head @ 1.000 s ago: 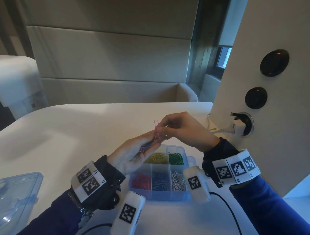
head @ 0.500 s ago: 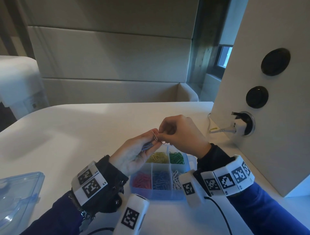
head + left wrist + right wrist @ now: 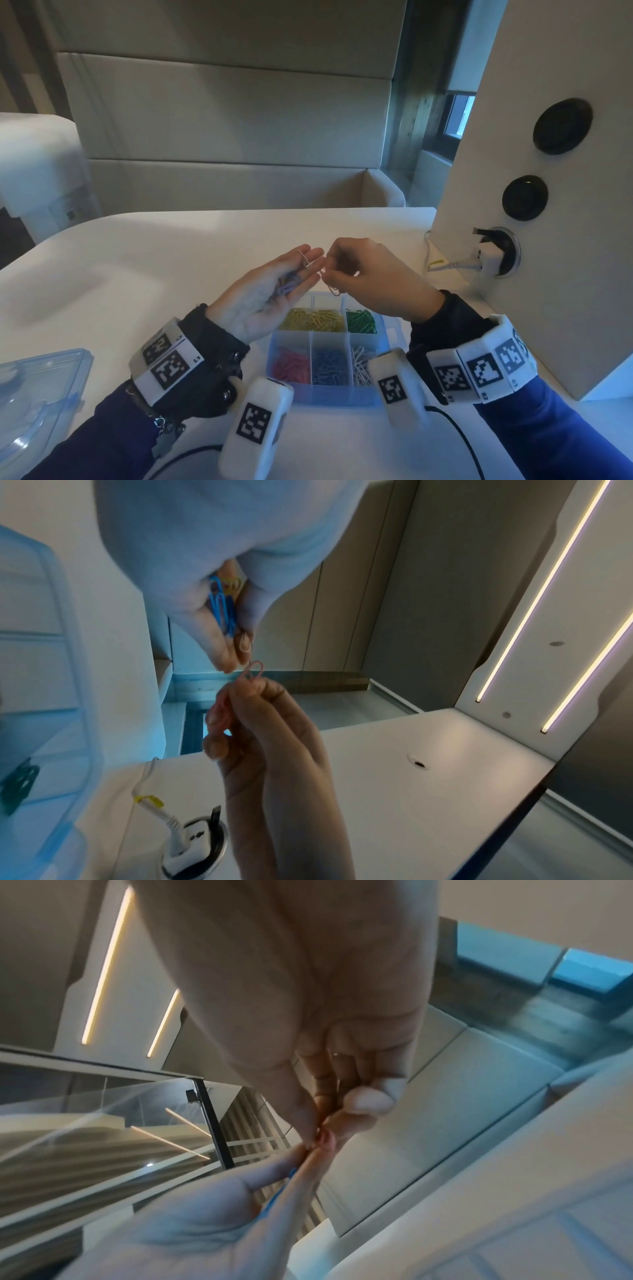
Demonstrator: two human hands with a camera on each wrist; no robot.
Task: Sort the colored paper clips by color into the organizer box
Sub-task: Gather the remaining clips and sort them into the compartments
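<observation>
Head view: over the far end of the box (image 3: 329, 394) on the table (image 3: 171, 257), the left hand (image 3: 270, 294) lies palm up, fingers loosely cupping blue clips (image 3: 287, 286). The right hand (image 3: 373, 277) pinches a pink clip (image 3: 330, 286) at the left fingertips.

Left wrist view: blue clips (image 3: 222, 607) lie between the fingers; the pink clip (image 3: 251, 672) is pinched just beside.

Right wrist view: thumb and finger meet on the clip (image 3: 325, 1141).

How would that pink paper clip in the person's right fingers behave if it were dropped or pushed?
The pink paper clip is a thin wire loop, so it is probably very light and slightly springy. The right hand pinches it by the fingertips alone, so it likely slips away easily. Being flat, it would probably slide, not roll.
</observation>
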